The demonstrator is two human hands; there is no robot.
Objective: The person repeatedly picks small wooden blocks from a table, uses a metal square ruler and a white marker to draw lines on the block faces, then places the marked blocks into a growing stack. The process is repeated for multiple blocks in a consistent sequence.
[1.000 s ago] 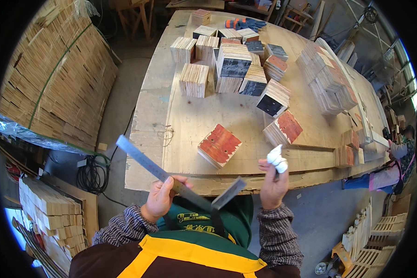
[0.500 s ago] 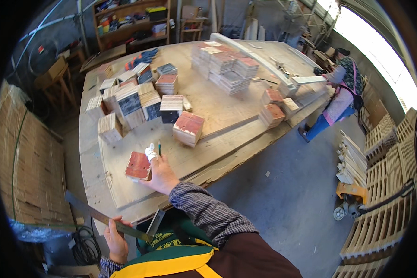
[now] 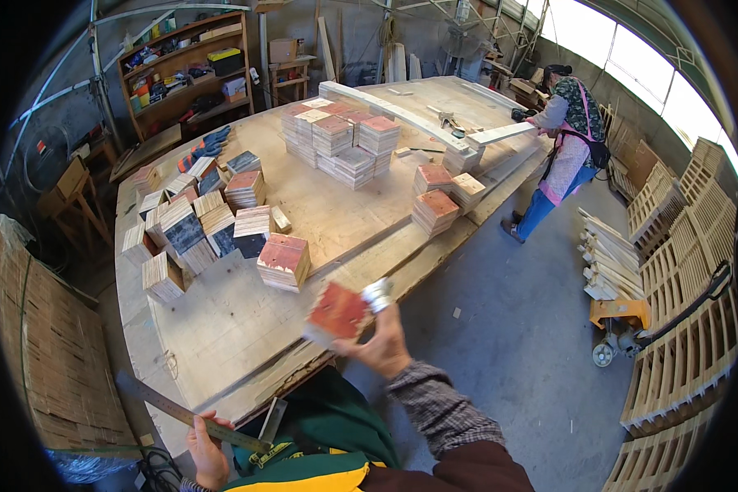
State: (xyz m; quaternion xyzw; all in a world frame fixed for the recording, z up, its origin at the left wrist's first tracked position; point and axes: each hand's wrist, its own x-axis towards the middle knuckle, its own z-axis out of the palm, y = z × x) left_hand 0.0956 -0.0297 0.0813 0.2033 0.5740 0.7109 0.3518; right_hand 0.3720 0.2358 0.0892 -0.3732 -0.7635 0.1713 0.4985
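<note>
My right hand (image 3: 385, 344) grips a red-topped wooden block (image 3: 337, 312), blurred by motion, raised over the near edge of the worktable. White wrapping covers one of its fingers. Low on the left, my left hand (image 3: 208, 453) is closed around a metal try square (image 3: 172, 406), its long blade pointing left past the table corner. Another red-topped block (image 3: 284, 261) stands on the table beyond the right hand. To its left lies a loose cluster of layered wooden blocks (image 3: 182, 225), some with black faces.
The plywood worktable (image 3: 213, 336) fills the middle, bearing a tight block stack (image 3: 336, 143), three nearer blocks (image 3: 436, 211), a long beam (image 3: 394, 113) and gloves (image 3: 205, 148). Another person (image 3: 570, 135) works at its far right end. Pallets (image 3: 672, 303) and a pallet jack (image 3: 619, 320) stand right.
The right hand has carried the red-topped block off the tabletop, rightward to the table's near edge. My view has shifted right. The left hand still holds the square.
</note>
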